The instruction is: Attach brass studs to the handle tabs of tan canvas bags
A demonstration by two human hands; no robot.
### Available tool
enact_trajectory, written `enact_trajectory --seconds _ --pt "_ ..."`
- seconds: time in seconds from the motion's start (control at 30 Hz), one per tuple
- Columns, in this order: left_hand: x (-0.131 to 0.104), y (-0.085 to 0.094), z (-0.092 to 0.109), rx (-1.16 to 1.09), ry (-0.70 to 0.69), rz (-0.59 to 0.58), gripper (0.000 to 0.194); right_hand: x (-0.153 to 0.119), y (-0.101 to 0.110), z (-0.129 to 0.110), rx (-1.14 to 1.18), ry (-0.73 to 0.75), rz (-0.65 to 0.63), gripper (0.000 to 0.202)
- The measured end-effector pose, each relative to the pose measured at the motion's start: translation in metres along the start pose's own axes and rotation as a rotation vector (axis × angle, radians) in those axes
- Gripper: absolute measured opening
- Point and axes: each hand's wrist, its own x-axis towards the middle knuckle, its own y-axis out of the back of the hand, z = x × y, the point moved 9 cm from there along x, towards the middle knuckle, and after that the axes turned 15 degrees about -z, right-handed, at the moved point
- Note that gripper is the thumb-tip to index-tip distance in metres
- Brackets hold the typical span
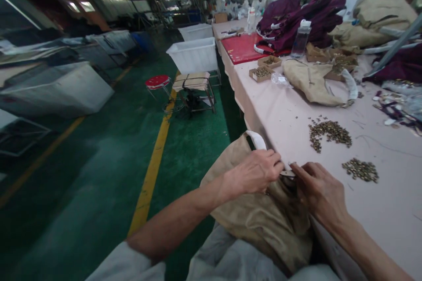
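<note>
A beige fabric bag [263, 219] with a white-wrapped handle lies across my lap against the table's edge. My left hand [263, 169] is closed on the bag's upper edge, beside the white wrap. Close to its right, my right hand [318, 186] pinches the same edge with thumb and forefinger. A short pale strip shows between the two hands; any small part in the fingertips is too small to make out. On the table to the right lie two piles of small brass-coloured metal pieces, a larger pile [331, 134] and a smaller pile [360, 170].
The pink-covered table [273, 114] also bears cardboard boxes of small pieces [261, 73], another beige bag [310, 81], a clear bottle [300, 40] and purple bags [296, 17]. A red stool [157, 81] and white bins [194, 55] stand on the green floor.
</note>
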Motion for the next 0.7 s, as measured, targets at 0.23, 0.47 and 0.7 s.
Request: enact_trajectory --seconds 0.23,0.47,0.7 --pt "-0.008 -0.026 -0.003 -0.219 0.253 0.224 0.005 0.000 0.005 0.002 0.676 0.130 0.007 0.033" --pt "0.007 -0.043 -0.039 -1.240 0.182 0.261 0.034 -0.009 0.016 0.013 0.744 0.144 0.083 0.039" --pt "0.027 -0.065 -0.028 -1.898 0.012 0.030 0.043 0.003 0.011 0.041 0.955 0.193 0.018 0.037"
